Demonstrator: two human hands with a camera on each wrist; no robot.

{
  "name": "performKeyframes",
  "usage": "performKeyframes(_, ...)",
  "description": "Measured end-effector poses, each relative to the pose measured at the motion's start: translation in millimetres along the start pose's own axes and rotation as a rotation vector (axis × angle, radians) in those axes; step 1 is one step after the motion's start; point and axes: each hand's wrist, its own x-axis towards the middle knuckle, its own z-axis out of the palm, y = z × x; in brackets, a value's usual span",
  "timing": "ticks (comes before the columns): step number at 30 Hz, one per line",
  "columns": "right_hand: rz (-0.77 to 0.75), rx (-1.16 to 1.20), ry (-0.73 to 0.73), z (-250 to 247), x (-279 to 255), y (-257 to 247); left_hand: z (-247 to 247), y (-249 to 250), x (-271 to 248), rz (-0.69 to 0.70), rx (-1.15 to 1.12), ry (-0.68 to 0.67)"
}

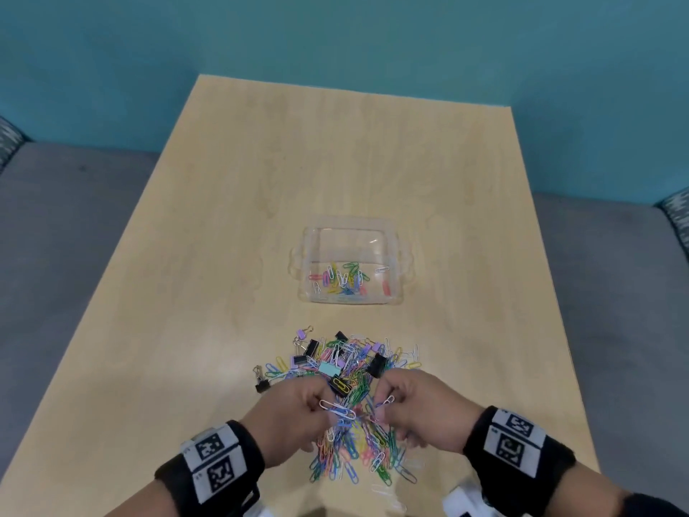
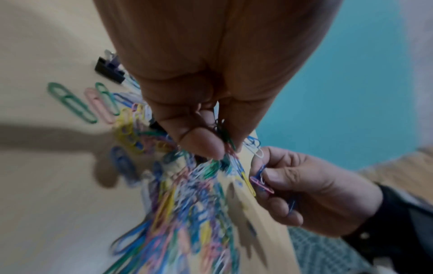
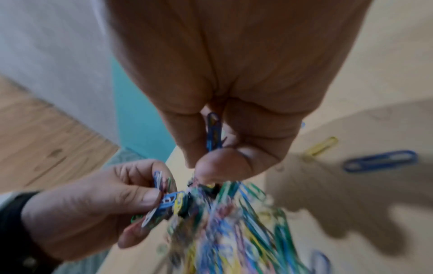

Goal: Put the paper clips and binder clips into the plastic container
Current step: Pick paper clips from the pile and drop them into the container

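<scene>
Now paper clips (image 1: 348, 438) within both grips.

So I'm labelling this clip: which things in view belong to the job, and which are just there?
Job:
- pile of coloured paper clips and binder clips
- clear plastic container
- left hand, pinching clips
- right hand, pinching clips

Just there:
- light wooden table
- teal wall
- grey seat

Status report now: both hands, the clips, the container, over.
Left hand and right hand each pinch paper clips from the pile. Container open, few paper clips inside, no binder clips visible in it. Path clear.
</scene>
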Motion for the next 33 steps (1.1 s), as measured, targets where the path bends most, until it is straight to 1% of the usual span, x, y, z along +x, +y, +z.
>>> performKeyframes(2,-0.021,0.062,-0.014,-12.8,0.8,-12.6,-11.7,13.5,3.5,0.015,-0.128,-0.019)
performKeyframes(4,-0.075,0.171,0.016,-27.3,6.2,-26.0,-25.5,30.1,10.5,0.045,-0.222,-0.011)
performKeyframes(6,-0.132,0.258,0.081,-44.0,16.8,-42.7,-41.8,48.9,22.8,0.064,-0.272,0.035)
performKeyframes(9,-0.18,0.248,0.22,-69.4,37.9,-72.1,-68.5,77.8,50.7,0.098,-0.307,0.151)
performKeyframes(11,-0.173,0.212,0.309,-81.6,52.9,-89.6,-82.7,92.9,73.0,0.102,-0.272,0.237)
performKeyframes(13,-0.144,0.169,0.361,-86.5,67.0,-102.1,-90.3,101.1,93.6,0.097,-0.189,0.303)
performKeyframes(15,-0.12,0.134,0.393,-85.5,78.8,-109.1,-90.5,104.9,106.4,0.086,-0.107,0.312)
performKeyframes(18,-0.104,0.145,0.386,-80.3,83.1,-115.5,-83.2,108.4,110.5,0.088,-0.062,0.289)
performKeyframes(20,-0.103,0.243,0.365,-80.2,78.2,-112.7,-80.5,108.5,102.2,0.123,0.0,0.345)
performKeyframes(21,-0.115,0.254,0.373,-81.3,72.3,-108.3,-81.1,106.5,94.9,0.136,0.023,0.383)
performKeyframes(22,-0.132,0.211,0.404,-82.8,64.1,-101.8,-82.0,102.7,85.8,0.145,0.032,0.419)
performKeyframes(24,-0.164,0.052,0.485,-85.3,40.1,-82.3,-83.3,86.9,62.1,0.154,0.033,0.48)
performKeyframes(26,-0.161,-0.13,0.518,-82.9,15.8,-52.4,-78.4,60.8,35.9,0.119,0.094,0.527)
performKeyframes(28,-0.098,-0.343,0.472,-70.6,-4.4,-14.0,-62.5,25.1,9.7,0.053,0.274,0.526)
performKeyframes(30,-0.069,-0.468,0.429,-53.2,-20.6,28.2,-39.5,-11.8,-16.3,0.001,0.371,0.495)
performKeyframes(31,-0.073,-0.51,0.443,-44.0,-26.1,47.7,-29.3,-26.8,-27.3,-0.014,0.395,0.485)
performKeyframes(33,-0.085,-0.559,0.515,-26.6,-32.0,74.8,-13.6,-48.6,-42.7,-0.031,0.424,0.507)
